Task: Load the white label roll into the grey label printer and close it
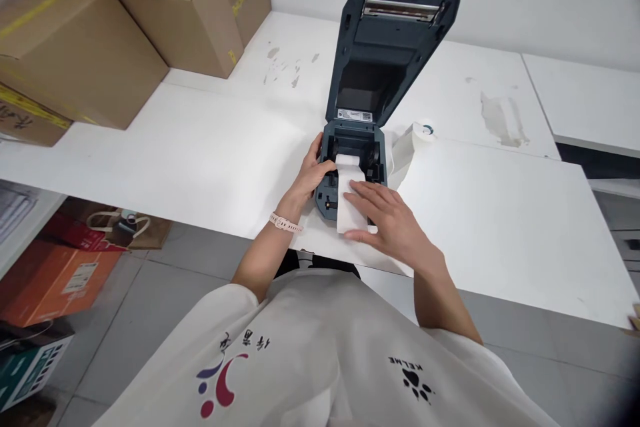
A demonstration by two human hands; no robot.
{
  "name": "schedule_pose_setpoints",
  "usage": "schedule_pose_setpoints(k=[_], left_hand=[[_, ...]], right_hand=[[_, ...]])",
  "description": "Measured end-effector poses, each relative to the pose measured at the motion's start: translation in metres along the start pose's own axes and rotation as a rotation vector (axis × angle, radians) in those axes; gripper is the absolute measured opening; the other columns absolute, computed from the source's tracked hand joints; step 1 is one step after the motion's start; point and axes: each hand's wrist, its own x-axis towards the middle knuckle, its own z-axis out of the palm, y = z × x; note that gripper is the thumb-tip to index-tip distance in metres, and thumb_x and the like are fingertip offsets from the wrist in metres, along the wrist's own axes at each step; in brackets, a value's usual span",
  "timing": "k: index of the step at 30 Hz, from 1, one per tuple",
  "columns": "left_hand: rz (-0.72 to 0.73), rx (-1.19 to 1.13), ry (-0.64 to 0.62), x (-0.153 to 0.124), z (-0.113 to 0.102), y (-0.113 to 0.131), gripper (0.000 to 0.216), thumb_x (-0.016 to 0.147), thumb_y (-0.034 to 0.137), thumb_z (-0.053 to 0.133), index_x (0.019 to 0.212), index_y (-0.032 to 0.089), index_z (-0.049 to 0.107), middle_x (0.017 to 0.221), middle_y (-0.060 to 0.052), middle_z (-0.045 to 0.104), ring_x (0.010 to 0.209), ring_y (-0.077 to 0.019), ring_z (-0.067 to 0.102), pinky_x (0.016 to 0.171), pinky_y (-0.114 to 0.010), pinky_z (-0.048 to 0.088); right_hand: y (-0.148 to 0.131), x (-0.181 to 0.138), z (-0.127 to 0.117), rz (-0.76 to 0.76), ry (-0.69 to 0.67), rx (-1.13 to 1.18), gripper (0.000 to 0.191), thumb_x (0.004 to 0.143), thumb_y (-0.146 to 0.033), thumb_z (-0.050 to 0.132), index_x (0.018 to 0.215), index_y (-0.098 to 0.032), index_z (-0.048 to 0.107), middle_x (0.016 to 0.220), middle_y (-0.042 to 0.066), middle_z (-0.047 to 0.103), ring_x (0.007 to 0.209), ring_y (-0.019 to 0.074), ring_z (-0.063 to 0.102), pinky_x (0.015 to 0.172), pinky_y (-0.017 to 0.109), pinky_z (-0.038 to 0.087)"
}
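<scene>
Reads "KELME" (405, 363) upside down on the white shirt (325, 340) behind the right hand (395, 223), and carries a label (355, 115), too small to decipher, on the printer (327, 208) beyond the left hand (311, 177).

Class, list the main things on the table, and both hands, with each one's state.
Printer: open, lid raised
Paper strip: drawn out past the printer's front edge
Left hand: against the printer's left side
Right hand: open, on the strip
Loose roll: partly unwound
Cardboard boxes: stacked
</scene>
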Motion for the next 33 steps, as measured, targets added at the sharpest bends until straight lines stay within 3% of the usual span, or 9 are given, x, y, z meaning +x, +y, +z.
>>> schedule_pose_setpoints(k=[2,3,7,10,15,23,33], left_hand=[[-0.024,-0.017,-0.017,-0.001,0.0,0.002,0.098,0.075,0.021,0.063,0.165,0.027,0.025,0.17,-0.005,0.042,0.158,-0.0305,0.038,0.131,-0.048,0.033],[-0.031,-0.025,-0.019,-0.001,0.0,0.002,0.099,0.075,0.021,0.063,0.166,0.027,0.024,0.17,-0.005,0.041,0.158,-0.0305,0.038,0.131,-0.048,0.033],[-0.054,-0.021,-0.034,-0.002,0.0,0.005,0.101,0.076,0.024,0.065,0.167,0.03,0.021,0.173,-0.004,0.036,0.159,-0.0301,0.037,0.131,-0.047,0.032],[-0.065,0.006,-0.046,-0.001,-0.001,0.005,0.105,0.076,0.027,0.067,0.168,0.032,0.017,0.175,-0.004,0.032,0.159,-0.0307,0.035,0.13,-0.046,0.032],[-0.049,0.018,-0.039,0.002,-0.001,0.001,0.108,0.074,0.029,0.069,0.168,0.031,0.016,0.176,-0.005,0.031,0.16,-0.0311,0.034,0.13,-0.045,0.032],[-0.028,0.04,-0.024,0.005,-0.003,-0.006,0.105,0.073,0.029,0.07,0.167,0.035,0.022,0.175,-0.003,0.034,0.159,-0.0306,0.038,0.128,-0.046,0.037],[-0.053,0.002,-0.012,0.004,-0.001,-0.001,0.108,0.071,0.027,0.071,0.167,0.034,0.022,0.175,-0.004,0.033,0.159,-0.0305,0.037,0.129,-0.047,0.036]], right_hand=[[-0.005,-0.009,0.011,-0.025,0.003,-0.068,0.084,0.093,-0.072,0.058,0.158,-0.018,0.048,0.167,0.019,0.045,0.153,0.0402,0.045,0.121,0.063,0.042],[-0.005,-0.011,0.016,-0.023,0.009,-0.087,0.085,0.094,-0.07,0.059,0.16,-0.019,0.045,0.169,0.019,0.043,0.154,0.0393,0.043,0.123,0.063,0.039],[0.0,-0.011,0.03,0.02,0.092,-0.095,0.054,0.103,-0.04,0.062,0.155,-0.028,0.051,0.165,0.009,0.052,0.152,0.0313,0.049,0.124,0.056,0.039],[0.004,-0.01,0.033,0.015,0.141,-0.089,0.044,0.103,-0.028,0.062,0.147,-0.029,0.058,0.16,0.006,0.058,0.148,0.0293,0.053,0.123,0.054,0.041],[0.003,-0.009,0.033,-0.006,0.18,-0.073,0.041,0.101,-0.03,0.065,0.142,-0.026,0.062,0.157,0.008,0.061,0.143,0.0305,0.057,0.121,0.054,0.041],[0.002,-0.009,0.035,0.065,0.154,-0.009,0.043,0.102,-0.033,0.061,0.145,-0.037,0.061,0.159,0.003,0.059,0.138,0.0324,0.058,0.119,0.062,0.04],[0.001,-0.009,0.037,0.078,0.185,0.022,0.043,0.1,-0.028,0.061,0.142,-0.036,0.064,0.155,0.004,0.062,0.132,0.0325,0.057,0.117,0.061,0.04]])
